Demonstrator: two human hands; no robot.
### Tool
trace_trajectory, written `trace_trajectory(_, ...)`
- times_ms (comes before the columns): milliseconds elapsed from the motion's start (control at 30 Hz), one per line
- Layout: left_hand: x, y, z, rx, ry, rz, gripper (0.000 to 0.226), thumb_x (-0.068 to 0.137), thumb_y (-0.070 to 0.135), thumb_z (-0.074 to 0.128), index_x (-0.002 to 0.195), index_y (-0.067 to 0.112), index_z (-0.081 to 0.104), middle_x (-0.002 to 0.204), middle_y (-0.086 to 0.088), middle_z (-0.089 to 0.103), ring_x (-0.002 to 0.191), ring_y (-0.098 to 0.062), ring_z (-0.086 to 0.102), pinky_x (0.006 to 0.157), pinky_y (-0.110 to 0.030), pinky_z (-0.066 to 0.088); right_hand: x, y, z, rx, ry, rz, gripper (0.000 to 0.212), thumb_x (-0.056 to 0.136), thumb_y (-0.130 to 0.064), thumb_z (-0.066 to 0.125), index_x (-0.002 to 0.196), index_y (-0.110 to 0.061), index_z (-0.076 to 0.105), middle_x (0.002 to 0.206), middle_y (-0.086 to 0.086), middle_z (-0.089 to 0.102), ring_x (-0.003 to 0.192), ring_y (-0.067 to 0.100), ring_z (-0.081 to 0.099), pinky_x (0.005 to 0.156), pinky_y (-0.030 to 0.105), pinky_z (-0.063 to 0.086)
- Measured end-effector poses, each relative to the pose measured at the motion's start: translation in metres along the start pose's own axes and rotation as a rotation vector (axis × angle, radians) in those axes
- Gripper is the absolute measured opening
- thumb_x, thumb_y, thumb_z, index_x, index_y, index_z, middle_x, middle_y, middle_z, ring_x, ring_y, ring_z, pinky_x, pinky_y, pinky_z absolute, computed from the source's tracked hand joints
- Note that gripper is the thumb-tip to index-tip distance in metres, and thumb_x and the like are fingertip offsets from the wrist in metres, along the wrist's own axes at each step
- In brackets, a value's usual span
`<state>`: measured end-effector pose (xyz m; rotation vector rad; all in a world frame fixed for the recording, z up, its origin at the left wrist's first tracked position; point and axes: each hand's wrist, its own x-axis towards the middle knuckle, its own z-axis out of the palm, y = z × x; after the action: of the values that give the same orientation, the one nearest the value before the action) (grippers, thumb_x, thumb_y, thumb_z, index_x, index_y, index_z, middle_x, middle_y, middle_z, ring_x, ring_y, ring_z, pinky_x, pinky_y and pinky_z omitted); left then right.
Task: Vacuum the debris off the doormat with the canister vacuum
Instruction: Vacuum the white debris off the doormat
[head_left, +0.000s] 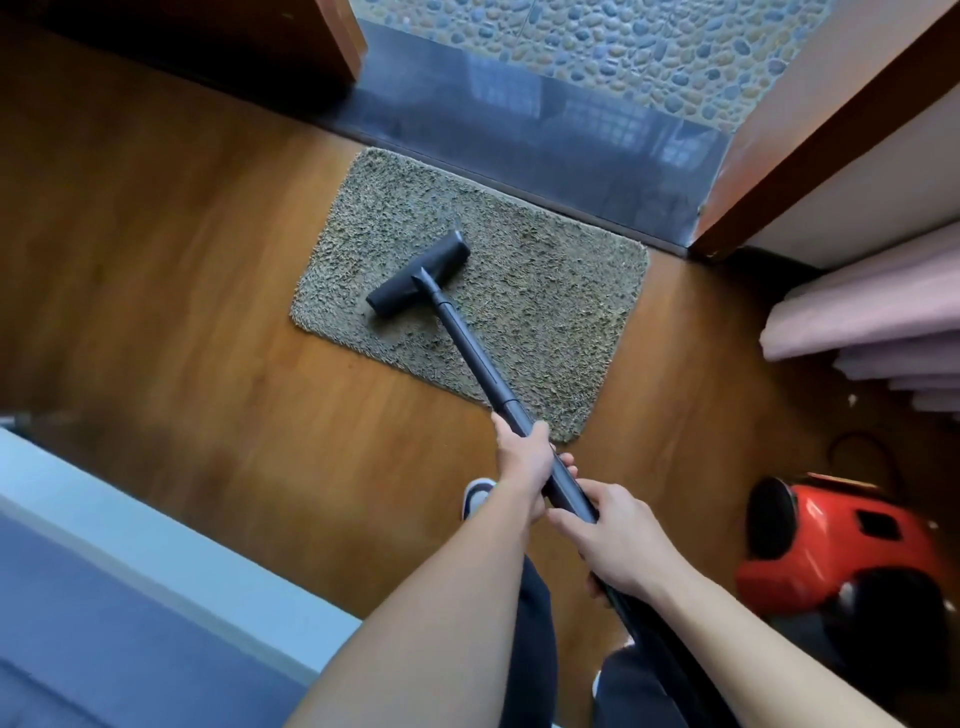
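- Clenched L grip & R grip on black wand, L ahead.
- Rested floor head on doormat, fwd of both.
- Had red canister to R of R grip.

The doormat is lying on the floor just before the threshold, the nozzle is sitting on its left part, the wand is running back to the left hand ahead of the right hand, and the canister vacuum is standing well right.
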<state>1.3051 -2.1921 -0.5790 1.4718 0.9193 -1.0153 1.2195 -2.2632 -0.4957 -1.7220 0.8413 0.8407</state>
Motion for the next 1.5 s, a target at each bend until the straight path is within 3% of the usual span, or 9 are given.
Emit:
trace_trajectory(167, -0.049, -0.072, 0.028, -0.043, -0.041, -0.041, 0.078, 0.103, 0.013, 0.045, 0.159, 0.042, -0.001, 0.072, -0.009, 0.047, 0.05, -0.015, 0.053, 0.046, -0.025, 0.051, -0.055, 0.068, -0.015, -0.108, 0.005, -0.015, 0.003, 0.094, -0.031, 0.063, 0.095, -0.029, 0.066, 0.062, 0.002, 0.066, 0.042, 0.02, 0.066, 0.045, 0.037, 0.055)
trace_trajectory(333, -0.086, -0.128, 0.05, -0.077, -0.041, -0.09, 0.077, 0.104, 0.017, 0.045, 0.158, 0.046, -0.001, 0.082, -0.01, 0.054, 0.055, -0.015, 0.058, 0.052, -0.029, 0.056, -0.097, 0.117, -0.026, -0.04, -0.052, 0.064, 0.018, 0.096, -0.032, 0.064, 0.114, -0.029, 0.064, 0.079, 0.012, 0.071, 0.042, 0.025, 0.068, 0.041, 0.029, 0.051)
trace_trajectory(567, -0.105, -0.176, 0.051, -0.037, -0.003, -0.112, 0.081, 0.096, 0.026, 0.047, 0.156, 0.052, -0.002, 0.091, -0.007, 0.061, 0.062, -0.021, 0.068, 0.062, -0.039, 0.063, -0.118, 0.166, -0.02, -0.174, -0.013, 0.062, 0.039, 0.085, -0.042, 0.073, 0.124, -0.046, 0.068, 0.097, -0.01, 0.076, 0.072, 0.0, 0.066, 0.072, 0.018, 0.053)
trace_trajectory(800, -0.079, -0.156, 0.031, -0.088, 0.005, -0.049, 0.078, 0.102, 0.016, 0.044, 0.158, 0.048, -0.001, 0.082, -0.008, 0.053, 0.049, -0.015, 0.055, 0.049, -0.027, 0.053, -0.104, 0.13, -0.004, -0.065, -0.073, 0.03, 0.012, 0.097, -0.031, 0.063, 0.108, -0.033, 0.065, 0.055, 0.002, 0.067, 0.039, 0.026, 0.065, 0.041, 0.03, 0.052)
trace_trajectory(967, -0.067, -0.13, 0.018, -0.044, 0.038, -0.026, 0.078, 0.103, 0.017, 0.045, 0.159, 0.043, -0.002, 0.083, -0.008, 0.055, 0.055, -0.016, 0.058, 0.05, -0.028, 0.056, -0.092, 0.103, 0.001, -0.076, -0.116, 0.006, 0.006, 0.1, -0.031, 0.059, 0.103, -0.027, 0.061, 0.049, 0.003, 0.064, 0.041, 0.029, 0.067, 0.045, 0.041, 0.058)
trace_trajectory(1100, -0.081, -0.14, 0.022, 0.011, 0.013, -0.072, 0.078, 0.103, 0.018, 0.045, 0.158, 0.045, -0.002, 0.09, -0.009, 0.057, 0.056, -0.016, 0.06, 0.053, -0.029, 0.058, -0.105, 0.114, -0.001, -0.044, -0.106, 0.058, 0.009, 0.098, -0.032, 0.062, 0.106, -0.03, 0.064, 0.058, 0.004, 0.067, 0.042, 0.029, 0.067, 0.042, 0.032, 0.053)
trace_trajectory(1233, -0.091, -0.152, 0.035, 0.097, -0.036, -0.092, 0.079, 0.101, 0.021, 0.044, 0.159, 0.045, -0.005, 0.104, -0.01, 0.063, 0.053, -0.014, 0.064, 0.062, -0.037, 0.064, -0.116, 0.132, -0.01, -0.052, -0.054, 0.115, 0.031, 0.09, -0.043, 0.069, 0.121, -0.037, 0.068, 0.069, 0.002, 0.072, 0.049, 0.013, 0.07, 0.052, 0.025, 0.052)
trace_trajectory(1400, -0.087, -0.121, 0.037, 0.085, -0.091, -0.08, 0.081, 0.104, 0.022, 0.049, 0.159, 0.043, -0.007, 0.095, -0.009, 0.063, 0.057, -0.015, 0.065, 0.055, -0.03, 0.06, -0.106, 0.108, -0.021, 0.064, -0.08, 0.092, 0.021, 0.097, -0.036, 0.063, 0.118, -0.033, 0.063, 0.055, 0.008, 0.069, 0.042, 0.028, 0.066, 0.042, 0.027, 0.049)
trace_trajectory(1500, -0.07, -0.087, 0.038, 0.099, -0.158, -0.039, 0.088, 0.099, 0.028, 0.06, 0.159, 0.042, -0.002, 0.101, -0.01, 0.067, 0.067, -0.02, 0.071, 0.067, -0.039, 0.064, -0.089, 0.087, -0.037, 0.119, -0.062, 0.07, 0.021, 0.098, -0.032, 0.064, 0.118, -0.028, 0.061, 0.054, 0.007, 0.065, 0.043, 0.03, 0.065, 0.04, 0.029, 0.05)
